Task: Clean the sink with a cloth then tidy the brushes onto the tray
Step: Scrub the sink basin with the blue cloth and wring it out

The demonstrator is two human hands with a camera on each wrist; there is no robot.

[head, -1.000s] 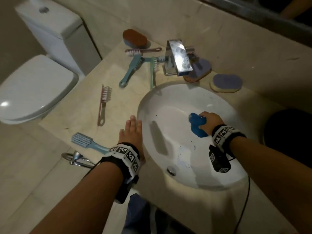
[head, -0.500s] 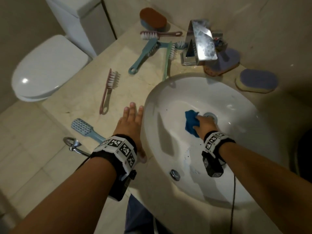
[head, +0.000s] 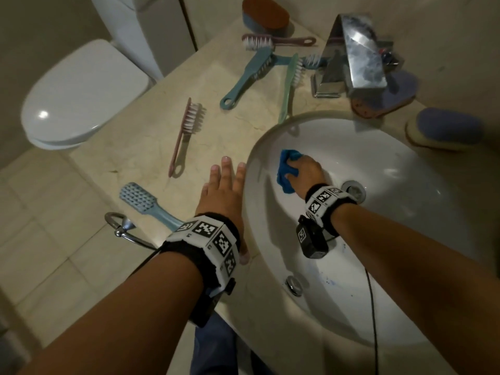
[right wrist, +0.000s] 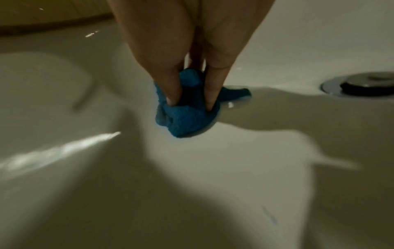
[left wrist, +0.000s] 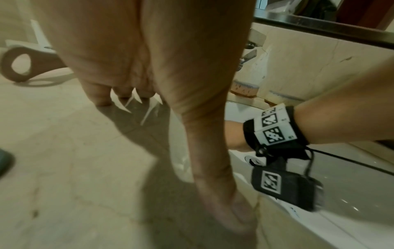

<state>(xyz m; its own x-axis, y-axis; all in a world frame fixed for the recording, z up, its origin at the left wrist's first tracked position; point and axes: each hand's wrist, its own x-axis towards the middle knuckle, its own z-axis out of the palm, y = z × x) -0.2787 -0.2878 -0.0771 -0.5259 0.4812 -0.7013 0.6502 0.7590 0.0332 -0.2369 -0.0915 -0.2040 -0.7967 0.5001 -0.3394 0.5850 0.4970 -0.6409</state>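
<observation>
Since a moment ago our right hand (head: 304, 171) has dragged the blue cloth (head: 285, 171) from beside the drain (head: 353, 189) up the left wall of the sink (head: 392, 239). Fingers bunch the cloth and press it to the porcelain; our left hand (head: 221, 193) lies flat, fingers straight, on the worktop (head: 135, 147) by the rim. We're mid-wipe, we judge. Blue marks (head: 332, 280) low on the near wall look unwiped, so next we sweep there. The brushes (head: 186, 131) lie scattered; no tray in view.

white toilet (head: 81, 96), beige tiled floor (head: 40, 266), dim light
</observation>
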